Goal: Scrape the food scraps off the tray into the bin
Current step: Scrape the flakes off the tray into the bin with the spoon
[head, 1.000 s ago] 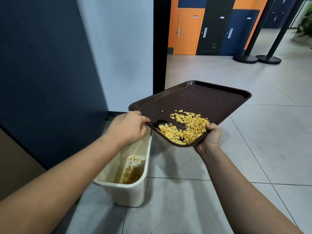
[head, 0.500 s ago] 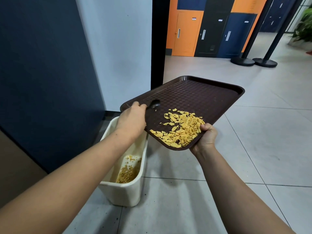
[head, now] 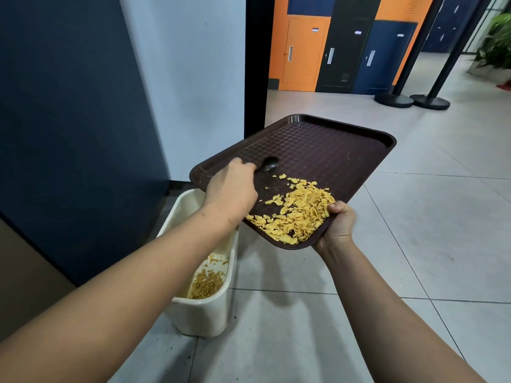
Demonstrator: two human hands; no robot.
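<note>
Now left hand (head: 232,189) gripping spoon (head: 269,164), seemingly touching tray (head: 331,150)

The tray (head: 318,150) is held tilted above the floor (head: 414,244), its near corner lowest. A heap of food scraps (head: 298,214) is gathered on that near corner, just beside the right hand (head: 338,225), by which the tray's near right edge is gripped. A spoon (head: 269,164) is held over the tray's left part by the left hand (head: 232,189), beyond the heap and apart from it. The bin (head: 204,313) is set on the floor below and left of the tray, close to the wall (head: 69,120) on the left; more scraps (head: 206,284) are seen inside it. Lockers (head: 343,45) are lined up far behind, with two posts (head: 414,98) to their right.
</note>
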